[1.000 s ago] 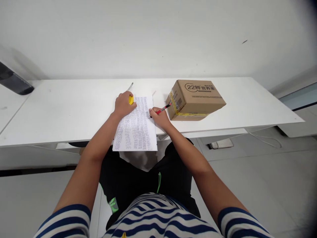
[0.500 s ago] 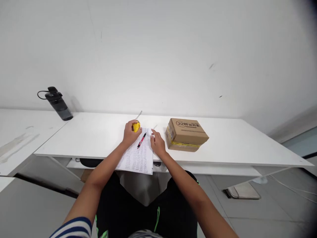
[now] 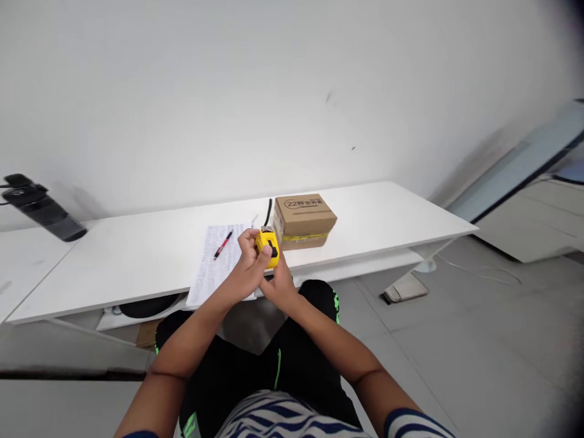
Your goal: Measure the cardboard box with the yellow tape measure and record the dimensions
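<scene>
A yellow tape measure [image 3: 274, 258] with a black button is held up in front of me, near the table's front edge. My left hand [image 3: 247, 263] grips it from the left, thumb on its near face. My right hand [image 3: 280, 285] is closed around its right and lower side, the fingers partly hidden behind it. A black strap [image 3: 268, 213] rises beyond the tape measure. Below and left of it, a printed paper sheet [image 3: 205, 267] lies on the table with a red and black pen [image 3: 223, 244] on top.
Just right of my hands a taped cardboard box [image 3: 305, 220] stands on the white table [image 3: 365, 213]. At the far left a dark water bottle [image 3: 45, 210] stands near the wall. A flat object [image 3: 405, 288] lies on the floor to the right.
My left hand has lifted the tape measure off the paper and brought it right, toward me. My right hand has joined it there. The view has turned to the right.
</scene>
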Tool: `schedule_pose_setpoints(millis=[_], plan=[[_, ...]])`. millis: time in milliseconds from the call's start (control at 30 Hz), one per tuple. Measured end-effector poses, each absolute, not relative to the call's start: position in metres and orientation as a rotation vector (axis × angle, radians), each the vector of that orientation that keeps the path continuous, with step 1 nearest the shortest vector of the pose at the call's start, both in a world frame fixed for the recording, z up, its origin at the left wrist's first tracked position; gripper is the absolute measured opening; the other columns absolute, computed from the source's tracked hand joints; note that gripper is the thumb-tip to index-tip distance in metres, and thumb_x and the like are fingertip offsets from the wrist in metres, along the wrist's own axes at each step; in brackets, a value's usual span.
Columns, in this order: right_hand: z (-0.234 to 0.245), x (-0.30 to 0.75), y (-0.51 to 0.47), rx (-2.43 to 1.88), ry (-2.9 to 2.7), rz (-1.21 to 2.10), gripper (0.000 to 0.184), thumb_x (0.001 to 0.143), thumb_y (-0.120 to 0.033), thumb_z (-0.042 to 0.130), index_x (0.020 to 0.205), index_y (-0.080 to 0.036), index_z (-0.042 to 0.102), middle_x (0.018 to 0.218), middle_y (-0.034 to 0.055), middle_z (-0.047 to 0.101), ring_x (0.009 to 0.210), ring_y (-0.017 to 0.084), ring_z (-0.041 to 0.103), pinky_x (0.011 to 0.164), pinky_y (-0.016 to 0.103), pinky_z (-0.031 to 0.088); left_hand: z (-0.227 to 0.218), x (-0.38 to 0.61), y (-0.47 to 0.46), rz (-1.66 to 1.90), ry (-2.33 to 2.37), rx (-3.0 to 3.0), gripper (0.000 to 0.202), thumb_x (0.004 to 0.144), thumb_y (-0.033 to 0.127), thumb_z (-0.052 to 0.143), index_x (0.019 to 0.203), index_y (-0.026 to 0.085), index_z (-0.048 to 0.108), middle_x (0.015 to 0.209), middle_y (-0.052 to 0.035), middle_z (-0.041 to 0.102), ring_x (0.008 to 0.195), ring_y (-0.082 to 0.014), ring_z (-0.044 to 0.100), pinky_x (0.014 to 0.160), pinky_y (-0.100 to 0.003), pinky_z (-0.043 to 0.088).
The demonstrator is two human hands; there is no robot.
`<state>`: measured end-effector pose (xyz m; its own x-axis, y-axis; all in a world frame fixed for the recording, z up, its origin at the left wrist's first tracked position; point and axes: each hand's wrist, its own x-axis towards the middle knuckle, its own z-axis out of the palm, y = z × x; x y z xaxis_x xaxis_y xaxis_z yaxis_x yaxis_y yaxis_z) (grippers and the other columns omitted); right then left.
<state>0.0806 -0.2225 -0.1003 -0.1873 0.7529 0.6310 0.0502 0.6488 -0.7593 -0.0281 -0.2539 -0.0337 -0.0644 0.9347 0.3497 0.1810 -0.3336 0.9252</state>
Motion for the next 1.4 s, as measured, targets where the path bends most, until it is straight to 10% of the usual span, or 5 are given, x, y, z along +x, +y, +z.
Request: schedule_pose_setpoints(millis=[367,500,1000,1233,1400], plan=[[-0.13,0.157,-0.227,-0.95,-0.83,1.014,0.05,0.068,-0.033,0.081,0.114,-0.021,0.064,0.106,0.0023,0.074,0.096,0.02,0.067,0.093,0.037,0.055,0.029,-0.005,-0.212,0.453,1.244,2.213,0.068,0.102,0.072,0.036,0.147,0.026,0.058,0.16,-0.0097,0.057,0.149,-0.0301,0.051,0.125,-0.047,0.04],[-0.149,0.176,-0.238,-0.952,-0.584,1.113,0.06,0.06,-0.027,0.083,0.115,-0.025,0.06,0.104,-0.001,0.072,0.095,0.017,0.066,0.086,0.033,0.055,0.03,0.025,-0.134,0.301,1.634,2.627,0.102,0.082,0.06,0.08,0.163,0.015,0.038,0.175,-0.0199,0.031,0.163,-0.0415,0.024,0.131,-0.057,0.023],[-0.059,0.237,-0.205,-0.418,-1.291,1.874,0.068,0.065,-0.045,0.094,0.12,-0.023,0.063,0.118,0.0156,0.076,0.103,0.03,0.075,0.064,0.032,0.058,0.005,-0.022,-0.206,0.331,1.665,2.909,0.05,0.105,0.042,0.051,0.15,0.02,0.057,0.164,-0.0139,0.052,0.153,-0.0332,0.047,0.123,-0.052,0.036],[-0.043,0.231,-0.205,-0.504,-1.615,1.46,0.064,0.069,-0.045,0.095,0.119,-0.029,0.058,0.105,0.0033,0.075,0.089,0.02,0.075,0.072,0.032,0.062,0.03,-0.018,-0.246,0.795,1.374,1.973,0.073,0.106,0.07,0.021,0.096,0.018,0.071,0.097,-0.0113,0.077,0.089,-0.023,0.072,0.084,-0.04,0.056],[-0.011,0.237,-0.2,-0.537,-2.082,0.994,0.059,0.082,-0.049,0.086,0.133,-0.031,0.063,0.127,0.0068,0.072,0.113,0.025,0.072,0.1,0.044,0.06,0.036,-0.013,-0.245,0.624,1.049,1.52,0.068,0.083,0.084,0.062,0.091,0.017,0.069,0.072,-0.0015,0.065,0.063,-0.0121,0.06,0.066,-0.028,0.052]])
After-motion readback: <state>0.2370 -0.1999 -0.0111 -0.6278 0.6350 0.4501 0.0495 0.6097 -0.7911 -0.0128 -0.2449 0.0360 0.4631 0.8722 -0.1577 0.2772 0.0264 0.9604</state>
